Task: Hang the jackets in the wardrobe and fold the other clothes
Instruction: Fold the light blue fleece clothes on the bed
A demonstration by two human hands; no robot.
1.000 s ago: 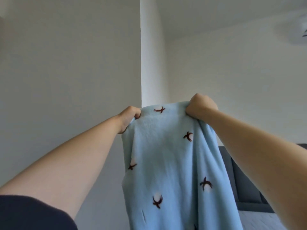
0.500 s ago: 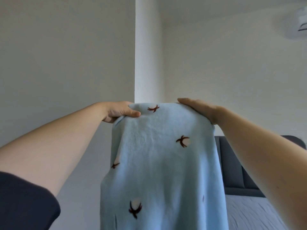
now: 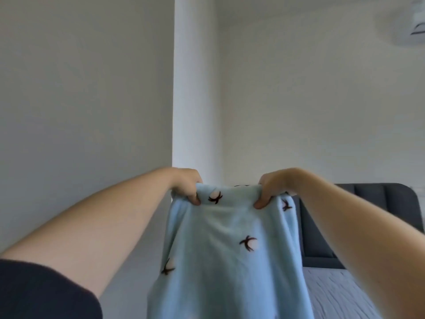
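Head view: the light blue garment (image 3: pixel 230 261), printed with small dark bird shapes, hangs in the lower centre of the frame, held up by its top edge. The left hand (image 3: pixel 186 187) has its grip clamped on the upper left corner of that edge, fingers curled over the fabric. The right hand (image 3: pixel 269 189) has its grip clamped on the upper right corner, thumb pressed to the front. A dark headboard (image 3: pixel 368 222) and bed (image 3: pixel 340 295) occupy the lower right. An air conditioner (image 3: pixel 414 21) sits upper right.
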